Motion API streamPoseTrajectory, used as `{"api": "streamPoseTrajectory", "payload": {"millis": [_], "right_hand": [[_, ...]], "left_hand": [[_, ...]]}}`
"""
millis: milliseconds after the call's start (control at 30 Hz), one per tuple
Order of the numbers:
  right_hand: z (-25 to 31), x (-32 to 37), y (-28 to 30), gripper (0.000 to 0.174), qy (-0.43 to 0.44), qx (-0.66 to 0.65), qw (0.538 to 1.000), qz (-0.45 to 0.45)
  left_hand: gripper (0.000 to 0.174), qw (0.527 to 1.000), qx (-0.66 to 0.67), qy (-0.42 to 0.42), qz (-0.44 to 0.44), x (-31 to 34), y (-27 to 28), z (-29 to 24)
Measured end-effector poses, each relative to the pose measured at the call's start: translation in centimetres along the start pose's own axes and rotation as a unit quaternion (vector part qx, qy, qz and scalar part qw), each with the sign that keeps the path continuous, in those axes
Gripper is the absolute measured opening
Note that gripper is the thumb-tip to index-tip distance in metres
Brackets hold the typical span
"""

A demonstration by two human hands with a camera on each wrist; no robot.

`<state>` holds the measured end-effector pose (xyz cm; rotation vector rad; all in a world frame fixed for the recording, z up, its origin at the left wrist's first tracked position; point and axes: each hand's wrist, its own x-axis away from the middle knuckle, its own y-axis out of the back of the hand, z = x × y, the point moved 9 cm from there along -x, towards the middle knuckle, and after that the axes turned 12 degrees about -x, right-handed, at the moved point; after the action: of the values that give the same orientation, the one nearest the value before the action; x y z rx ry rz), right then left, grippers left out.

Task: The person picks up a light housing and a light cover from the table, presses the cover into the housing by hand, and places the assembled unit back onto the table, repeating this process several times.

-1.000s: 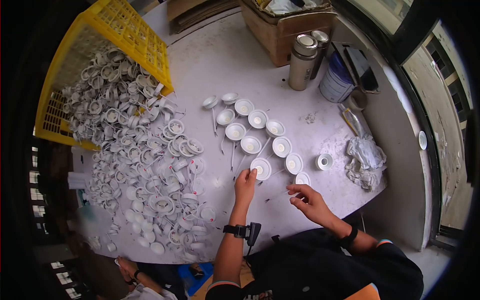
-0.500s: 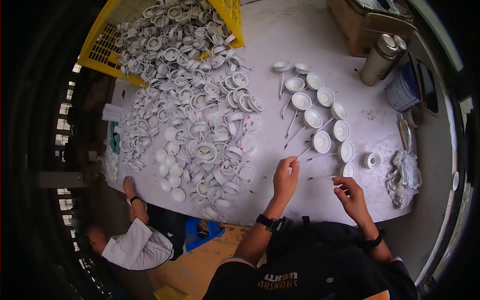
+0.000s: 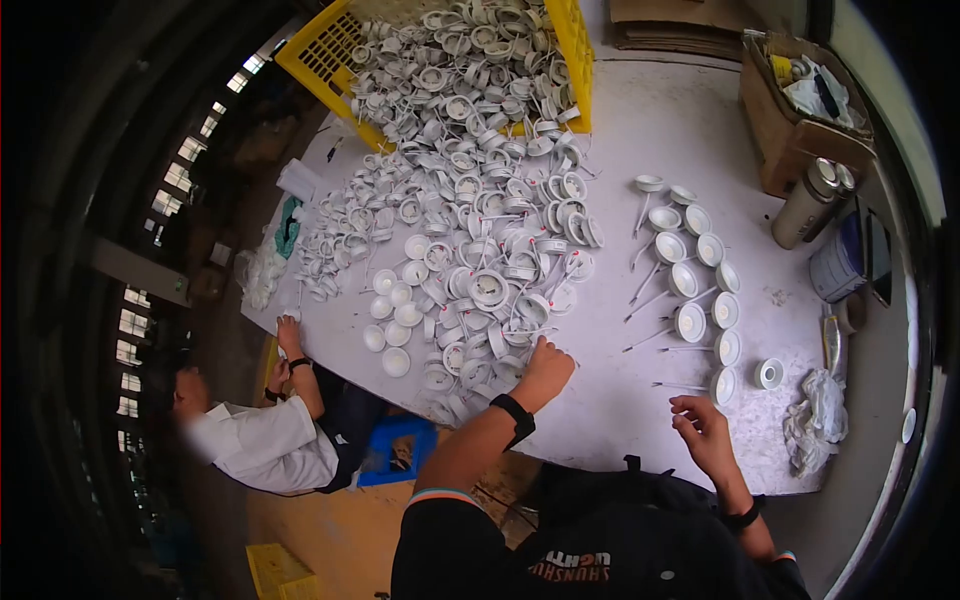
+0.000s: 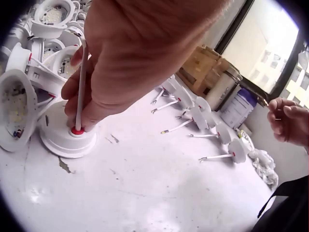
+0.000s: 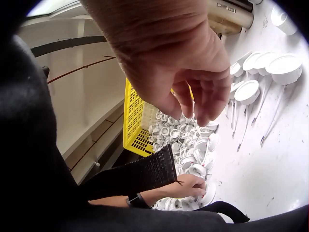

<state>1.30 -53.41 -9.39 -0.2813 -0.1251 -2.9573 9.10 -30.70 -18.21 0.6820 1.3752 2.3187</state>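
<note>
At the near right edge of a pile of white downlights, my left hand has its fingers curled at a face-down downlight. The left wrist view shows thumb and fingers at its red cable grommet, with the white cable rising past them. My right hand hovers near the front of the table, its fingers loosely bent and holding nothing. Just beyond it, two slanting rows of downlights lie face up, their cables mostly pointing left.
A yellow crate spills more downlights at the back. To the right are a small white ring-shaped part, crumpled plastic, a steel flask, a blue-and-white tub and a cardboard box. Another person sits at the left.
My left hand has left the downlight at the end of the row and moved left to the pile. The right hand has drawn back slightly from the rows. The head view has swung left.
</note>
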Motion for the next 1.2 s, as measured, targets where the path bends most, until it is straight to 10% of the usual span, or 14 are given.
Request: {"api": "streamPoseTrajectory", "payload": {"millis": [300,500,567,767,833,1200], "right_hand": [[-2.0,-0.1,0.0,0.022,-0.073,-0.112,0.991,-0.006],[0.2,-0.3,-0.7,0.053,-0.148,-0.373,0.916,0.021],[1.7,0.1,-2.0,0.052,-0.170,-0.433,0.881,0.082],[4.1,0.7,-0.9,0.042,-0.142,-0.292,0.946,0.008],[5.3,0.9,0.4,0.040,-0.046,-0.232,0.969,-0.073],[2.2,0.9,-0.1,0.042,-0.167,-0.289,0.942,-0.007]], "left_hand": [[0.013,0.985,0.139,-0.037,0.093,1.5,0.6,-0.6],[0.018,0.805,0.590,-0.061,0.010,3.6,12.7,-4.3],[0.023,0.665,0.745,-0.040,0.014,4.2,13.3,-5.4],[0.033,0.666,0.731,-0.031,-0.146,4.1,18.3,-5.3],[0.035,0.674,0.731,0.001,-0.112,3.7,18.4,-5.7],[0.027,0.648,0.759,0.061,0.025,2.7,17.6,-7.3]]}}
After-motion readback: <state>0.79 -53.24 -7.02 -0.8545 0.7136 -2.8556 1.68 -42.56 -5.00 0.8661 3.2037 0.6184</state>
